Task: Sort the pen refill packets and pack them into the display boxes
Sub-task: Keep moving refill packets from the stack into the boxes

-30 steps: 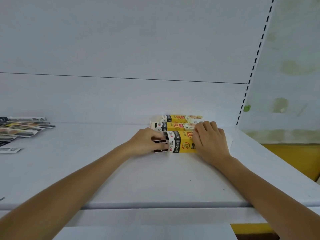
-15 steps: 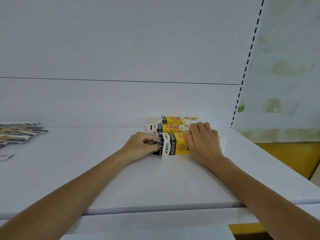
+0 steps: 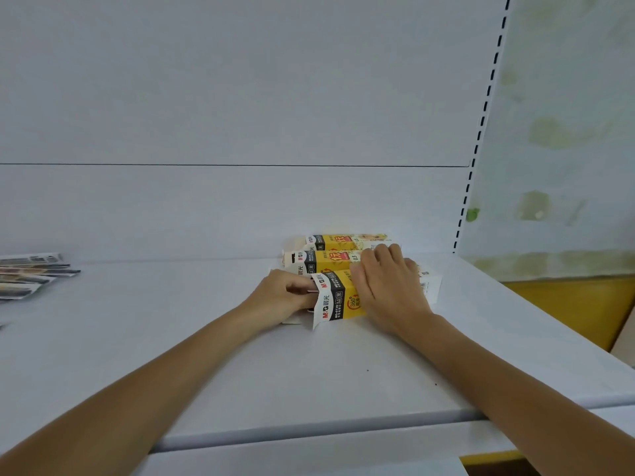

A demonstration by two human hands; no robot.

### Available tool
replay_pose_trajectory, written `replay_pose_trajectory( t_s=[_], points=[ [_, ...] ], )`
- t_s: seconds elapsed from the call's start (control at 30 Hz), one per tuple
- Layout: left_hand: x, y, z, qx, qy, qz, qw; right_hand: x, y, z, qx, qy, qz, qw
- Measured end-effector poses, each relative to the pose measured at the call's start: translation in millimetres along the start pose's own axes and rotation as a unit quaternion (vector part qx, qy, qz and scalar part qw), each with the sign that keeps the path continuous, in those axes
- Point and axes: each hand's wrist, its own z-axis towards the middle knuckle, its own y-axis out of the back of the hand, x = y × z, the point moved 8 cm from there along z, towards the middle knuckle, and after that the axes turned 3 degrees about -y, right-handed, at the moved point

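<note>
Your right hand (image 3: 388,290) presses flat, fingers straight, on the nearest box (image 3: 338,300), pinning it to the shelf (image 3: 309,372). At the box's open left end your left hand (image 3: 285,297) pinches a packet (image 3: 310,309), likely feeding it in. Loose packets (image 3: 31,276) wait far left of the box.

The display boxes (image 3: 338,297) look like printed card (faintly glossy) on a smooth matt white shelf (image 3: 309,372).
</note>
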Motion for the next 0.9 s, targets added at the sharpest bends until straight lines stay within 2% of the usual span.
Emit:
replay_pose_trajectory(
  t_s=[0.17, 0.27, 0.37, 0.43, 0.57, 0.6, 0.67, 0.7, 0.73, 0.8, 0.9],
  points=[
    [-1.8, -6.2, -7.7, 0.114, 0.035, -0.063, 0.991, 2.9, 4.0, 1.2, -0.009, -0.006, 0.012, 1.0],
    [-5.8, -15.5, -13.5, 0.19, 0.044, -0.006, 0.981, 2.3, 2.8, 0.7, -0.024, -0.02, 0.005, 1.0],
    [-5.7, -23.2, -13.4, 0.201, 0.056, 0.033, 0.977, 4.3, 3.2, 1.5, -0.038, -0.034, -0.004, 0.999],
    [-10.6, -18.0, -11.4, 0.146, 0.043, 0.014, 0.988, 6.1, 3.6, 1.1, -0.027, -0.037, -0.011, 0.999],
    [-0.8, 11.9, -3.7, -0.002, 0.01, 0.03, 1.0, 1.1, -4.8, 4.1, 0.074, -0.034, -0.044, 0.996],
    [1.8, 25.2, -4.1, -0.058, 0.002, 0.053, 0.997, -3.7, -3.4, 7.8, 0.074, -0.038, -0.017, 0.996],
    [1.0, 55.0, -8.4, -0.18, -0.029, 0.104, 0.978, -12.5, 4.6, 17.8, 0.071, -0.06, 0.106, 0.99],
    [-2.9, 63.3, -10.7, -0.21, -0.062, 0.127, 0.968, -14.4, 10.4, 25.1, 0.06, -0.057, 0.154, 0.985],
    [-8.2, 64.7, -11.4, -0.208, -0.098, 0.148, 0.962, -14.7, 15.3, 34.7, 0.047, -0.04, 0.167, 0.984],
    [-8.7, 52.5, -6.1, -0.131, -0.132, 0.168, 0.968, -14.7, 12.9, 57.2, 0.056, 0.0, 0.134, 0.989],
    [7.1, 22.9, 0.1, 0.002, -0.084, 0.148, 0.985, -16.4, -17.2, 86.7, 0.146, 0.008, 0.089, 0.985]
  ],
)
